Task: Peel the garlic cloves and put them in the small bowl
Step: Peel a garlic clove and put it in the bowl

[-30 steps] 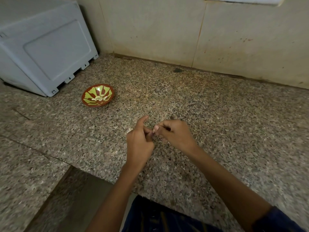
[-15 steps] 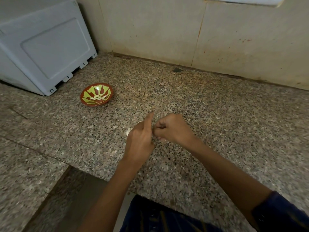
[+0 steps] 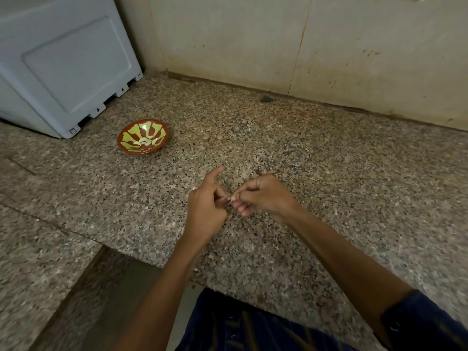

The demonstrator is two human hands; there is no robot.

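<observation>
Right hand: fingers curled, pinching garlic clove.
Left hand: forefinger extended, others curled at clove.
Small bowl: far left of hands.

Both hands over granite counter. Right hand pinches garlic clove w/ thumb + index; left hand touches it, index finger extended. Small bowl far left, peeled cloves inside, near grey appliance.

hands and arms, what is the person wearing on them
Both forearms are bare. The left hand and right hand wear no gloves, rings or watch that show. A dark navy sleeve covers the right upper arm, ending near the elbow; the left arm shows no sleeve in view. Below, dark navy clothing with thin yellowish stripes is visible.
</observation>
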